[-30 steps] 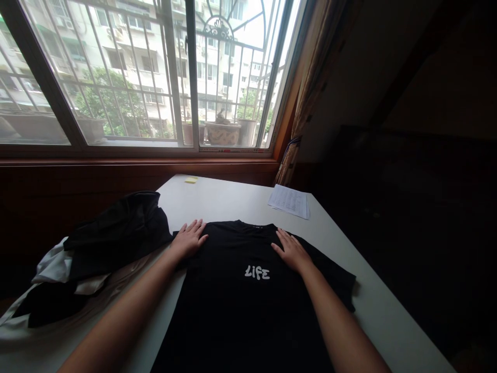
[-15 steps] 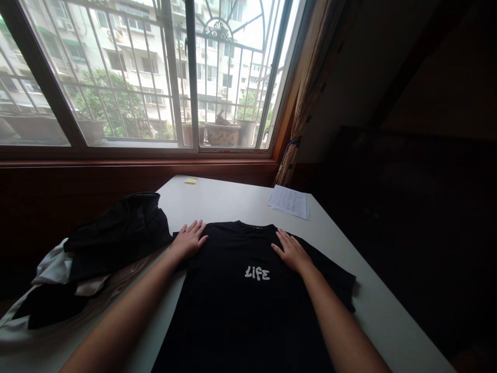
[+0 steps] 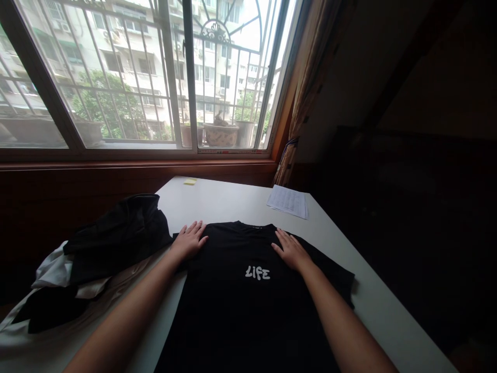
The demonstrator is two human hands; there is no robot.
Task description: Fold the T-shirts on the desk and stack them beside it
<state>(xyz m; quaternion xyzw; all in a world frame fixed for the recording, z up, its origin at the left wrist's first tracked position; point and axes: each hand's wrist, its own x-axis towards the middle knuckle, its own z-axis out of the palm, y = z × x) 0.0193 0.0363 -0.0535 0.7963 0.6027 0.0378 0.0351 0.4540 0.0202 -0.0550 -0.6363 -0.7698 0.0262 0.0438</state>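
Evidently light, soft and limp, the black T-shirt (image 3: 244, 311) lies spread at six o'clock on the worktop (image 3: 225, 199). Left hand (image 3: 190, 241) at its eleven and right hand (image 3: 292, 250) at its one rest flat, gripping nothing; likely best hold: shoulders (image 3: 219, 230).

Left hand (image 3: 189, 241): bare, slim, with slender fingers (image 3: 193, 228) tapering to rounded tips and a shorter, sturdier thumb (image 3: 203, 241).
Right hand (image 3: 292, 250): bare, matching in build, broad across the knuckles and narrower towards the fingertips.
Fingernails: too small to make out in shape or finish.
Wrists (image 3: 305, 264): bare, narrow, smooth in outline.
Left forearm (image 3: 132, 311): bare, long, smooth, widening evenly from wrist to lower edge of view.
Right forearm (image 3: 337, 316): bare, equally smooth, fuller below the wrist.
Upper arms and sleeves: cut off by the lower edge, style and colour hidden.
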